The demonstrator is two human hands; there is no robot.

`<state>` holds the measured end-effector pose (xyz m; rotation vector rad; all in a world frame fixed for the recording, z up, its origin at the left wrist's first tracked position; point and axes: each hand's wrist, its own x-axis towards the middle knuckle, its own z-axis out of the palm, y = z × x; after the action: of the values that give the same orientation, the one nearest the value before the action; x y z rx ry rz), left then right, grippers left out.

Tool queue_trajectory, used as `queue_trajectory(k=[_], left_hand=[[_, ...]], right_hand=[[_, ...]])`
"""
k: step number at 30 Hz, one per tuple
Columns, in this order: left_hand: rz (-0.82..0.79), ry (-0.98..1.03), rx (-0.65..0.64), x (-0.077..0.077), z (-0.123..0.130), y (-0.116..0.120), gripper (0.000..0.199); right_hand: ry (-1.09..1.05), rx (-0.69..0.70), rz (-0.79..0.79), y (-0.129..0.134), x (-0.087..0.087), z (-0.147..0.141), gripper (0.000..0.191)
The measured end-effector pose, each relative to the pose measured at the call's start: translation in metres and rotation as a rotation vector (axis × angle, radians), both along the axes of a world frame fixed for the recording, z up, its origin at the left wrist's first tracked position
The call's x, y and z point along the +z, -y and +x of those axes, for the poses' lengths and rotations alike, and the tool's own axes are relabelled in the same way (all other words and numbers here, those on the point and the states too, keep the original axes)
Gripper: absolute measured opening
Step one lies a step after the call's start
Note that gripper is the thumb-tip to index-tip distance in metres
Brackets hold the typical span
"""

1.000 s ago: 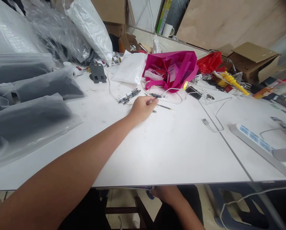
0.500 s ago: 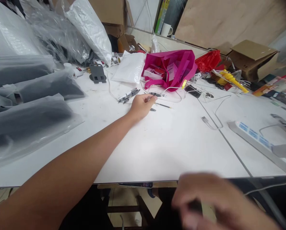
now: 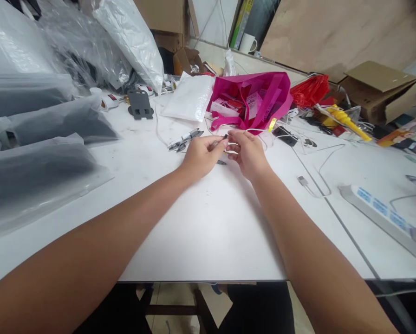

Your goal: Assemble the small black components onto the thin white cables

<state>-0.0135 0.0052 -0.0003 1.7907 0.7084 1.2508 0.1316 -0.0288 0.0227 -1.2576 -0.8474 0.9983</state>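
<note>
Over the middle of the white table (image 3: 201, 232), my left hand (image 3: 203, 155) is closed around a small part whose dark tip shows at its fingertips. My right hand (image 3: 246, 153) meets it from the right, fingers curled, thumb and forefinger at that dark tip; what they grip is too small to name. Several pens (image 3: 184, 140) lie together just left of my left hand. Another dark pen piece (image 3: 221, 163) lies on the table below the fingertips, partly covered by my hand.
A pink bag (image 3: 225, 88) with boxes stands behind my hands, beside a white packet (image 3: 190, 98). Frosted bags (image 3: 37, 176) lie at left, with a black stand (image 3: 140, 105) behind. At right are a cable plug (image 3: 302, 181) and a power strip (image 3: 378, 211).
My right hand has come up from the table's front edge to meet my left hand. My left hand stays closed in nearly the same place. The view has shifted slightly.
</note>
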Motion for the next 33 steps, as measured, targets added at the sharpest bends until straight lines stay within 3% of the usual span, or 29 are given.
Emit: queue_trajectory(k=[6, 18, 33], left_hand=[[0.156, -0.113, 0.053, -0.002, -0.003, 0.004, 0.026], [0.154, -0.096, 0.07, -0.002, -0.005, 0.002, 0.027], [0.106, -0.093, 0.059, 0.002, -0.005, 0.003, 0.029]], right_hand=[[-0.079, 0.106, -0.035, 0.002, 0.007, -0.002, 0.018], [-0.173, 0.283, -0.062, 0.002, 0.003, 0.012, 0.035], [-0.063, 0.236, -0.048, 0.003, 0.003, 0.007, 0.049]])
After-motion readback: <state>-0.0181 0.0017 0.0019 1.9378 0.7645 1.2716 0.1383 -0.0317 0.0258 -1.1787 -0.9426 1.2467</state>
